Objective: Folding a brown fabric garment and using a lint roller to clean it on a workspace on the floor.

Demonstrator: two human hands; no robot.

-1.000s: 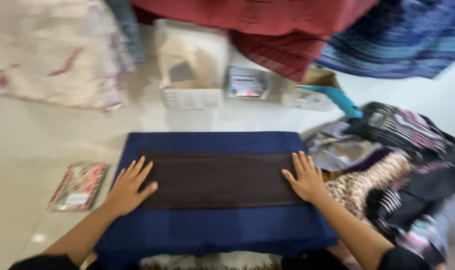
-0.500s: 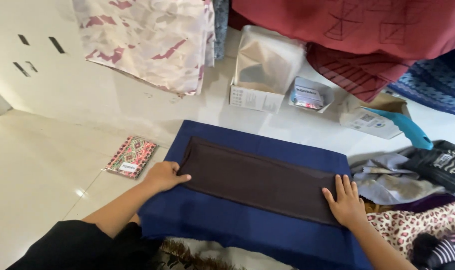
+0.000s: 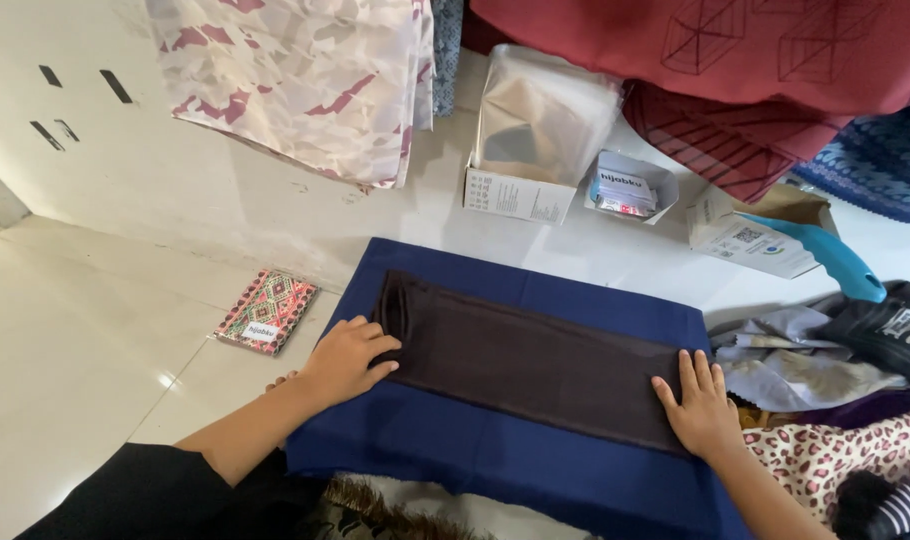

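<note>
A dark brown folded cloth [image 3: 535, 360] lies as a long strip across a navy blue cloth [image 3: 535, 465] spread on the pale floor. My left hand [image 3: 350, 358] grips the strip's left end, fingers curled over its edge. On the strip's right end my right hand [image 3: 700, 405] rests flat with fingers spread.
A small patterned packet [image 3: 265, 312] lies on the floor to the left. Behind the cloths stand an open white box [image 3: 535, 140], a small tray of packets [image 3: 625, 185] and a box with a blue tool [image 3: 825, 255]. Piled fabrics [image 3: 845, 360] crowd the right; hanging cloths [image 3: 315, 80] cover the wall.
The view has swung left and tilted. My left hand has gone from lying flat with spread fingers to curling around the brown strip's left end. My right hand stays flat on the right end.
</note>
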